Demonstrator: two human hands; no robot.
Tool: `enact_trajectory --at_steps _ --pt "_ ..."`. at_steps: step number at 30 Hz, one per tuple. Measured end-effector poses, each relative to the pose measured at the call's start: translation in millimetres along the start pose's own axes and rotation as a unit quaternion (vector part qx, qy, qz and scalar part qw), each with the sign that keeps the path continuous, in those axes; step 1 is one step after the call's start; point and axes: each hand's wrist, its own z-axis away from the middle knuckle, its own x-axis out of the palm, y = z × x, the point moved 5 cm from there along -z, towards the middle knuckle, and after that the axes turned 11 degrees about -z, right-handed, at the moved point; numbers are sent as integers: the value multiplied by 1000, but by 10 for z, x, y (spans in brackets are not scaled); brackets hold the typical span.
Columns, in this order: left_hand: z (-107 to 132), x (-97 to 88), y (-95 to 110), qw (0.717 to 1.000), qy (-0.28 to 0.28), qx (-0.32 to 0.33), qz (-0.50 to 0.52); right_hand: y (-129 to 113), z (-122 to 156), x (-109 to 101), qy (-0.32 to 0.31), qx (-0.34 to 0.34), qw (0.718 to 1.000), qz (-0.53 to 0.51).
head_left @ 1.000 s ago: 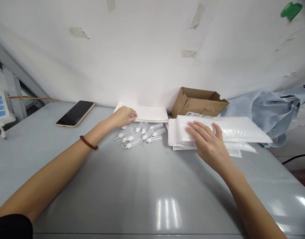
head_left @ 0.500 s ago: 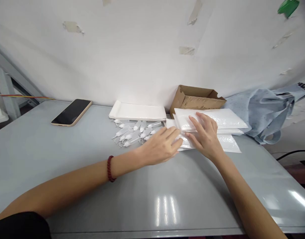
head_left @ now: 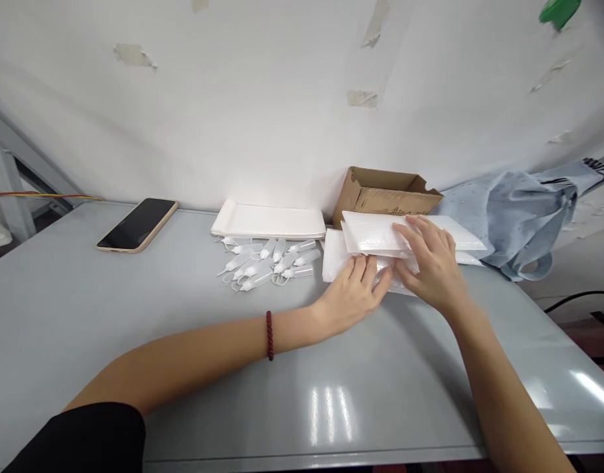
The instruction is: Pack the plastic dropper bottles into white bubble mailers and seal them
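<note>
A pile of white padded bags [head_left: 371, 231] lies on the grey table [head_left: 184, 341] in front of a cardboard box. My left hand [head_left: 354, 297] rests flat on the near edge of the lowest bags, fingers stretched out, a red bead bracelet on its wrist. My right hand [head_left: 430, 266] lies on the pile just right of it; its fingers curl over the edge of an upper bag, thumb underneath, and appear to grip it. To the left of the pile lie several small clear dropper bottles [head_left: 270, 259].
A stack of white sheets [head_left: 270, 222] lies against the wall behind the bottles. A phone [head_left: 137, 225] lies face up at the far left. A brown cardboard box [head_left: 385, 194] stands behind the bags, and blue-grey cloth [head_left: 518, 210] lies at the right.
My left hand left the white sheets and bottles and swept right onto the bag pile. My right hand shifted from lying flat on top to curling round an upper bag's edge.
</note>
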Motion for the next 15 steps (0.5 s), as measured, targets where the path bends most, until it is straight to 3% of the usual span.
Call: enact_trajectory --at_steps 3,7,12,15 --pt "-116 124 38 998 -29 -46 8 87 19 26 -6 38 999 35" --pt "-225 164 42 998 -26 -51 19 135 27 36 4 27 999 36" --pt "-81 -227 177 999 -18 -20 18 167 43 32 2 26 999 -31" --pt "49 -386 350 997 -71 -14 39 155 60 52 -39 23 997 -67"
